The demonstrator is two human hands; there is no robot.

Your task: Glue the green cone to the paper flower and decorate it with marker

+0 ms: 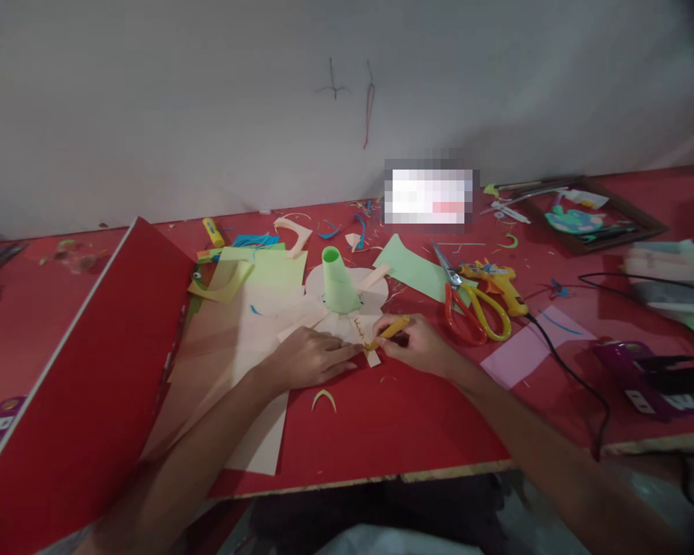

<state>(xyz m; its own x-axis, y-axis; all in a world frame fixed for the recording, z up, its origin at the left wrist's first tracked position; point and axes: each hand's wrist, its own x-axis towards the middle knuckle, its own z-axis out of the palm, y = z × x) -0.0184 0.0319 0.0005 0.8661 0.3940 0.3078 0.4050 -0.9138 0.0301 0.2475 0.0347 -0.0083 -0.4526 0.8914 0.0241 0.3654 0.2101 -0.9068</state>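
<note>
While left hand (309, 358) lies flat on cream paper (248, 339) | right hand (416, 343) grips yellow marker (390, 330) | table edge (382, 478) near, scissors (468, 304) beside

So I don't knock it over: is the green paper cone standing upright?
Upright: the green paper cone stands on its wide base, open narrow end up, on the cream paper.

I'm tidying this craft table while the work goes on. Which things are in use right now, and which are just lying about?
In use:
- right hand gripping a yellow marker
- left hand pressing the cream paper flower
- green paper cone standing on it

Lying about:
- scissors
- glue gun
- green paper sheet
- pink paper
- framed picture
</note>
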